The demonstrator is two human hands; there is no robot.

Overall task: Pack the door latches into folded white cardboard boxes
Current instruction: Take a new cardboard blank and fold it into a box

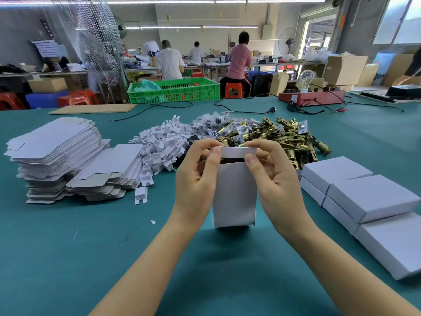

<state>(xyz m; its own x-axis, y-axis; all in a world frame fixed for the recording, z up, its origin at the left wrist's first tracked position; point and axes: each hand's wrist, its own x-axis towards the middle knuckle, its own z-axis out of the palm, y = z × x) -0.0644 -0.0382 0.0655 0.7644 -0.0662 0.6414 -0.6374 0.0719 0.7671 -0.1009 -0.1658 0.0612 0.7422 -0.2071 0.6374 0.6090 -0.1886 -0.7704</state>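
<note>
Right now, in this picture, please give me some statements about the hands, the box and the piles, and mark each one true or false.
1. Both the left hand and the right hand hold the white box. True.
2. The box lies flat on the table. False: it stands upright.
3. The brass latches are piled behind the box. True.
4. The finished closed boxes are stacked on the person's left. False: they are on the right; the flat unfolded cartons are on the left.
5. The box's top flap is fully closed. False: a dark gap shows.

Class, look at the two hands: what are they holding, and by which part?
Both the left hand and right hand hold one upright white box, pinching its top flap.
</note>
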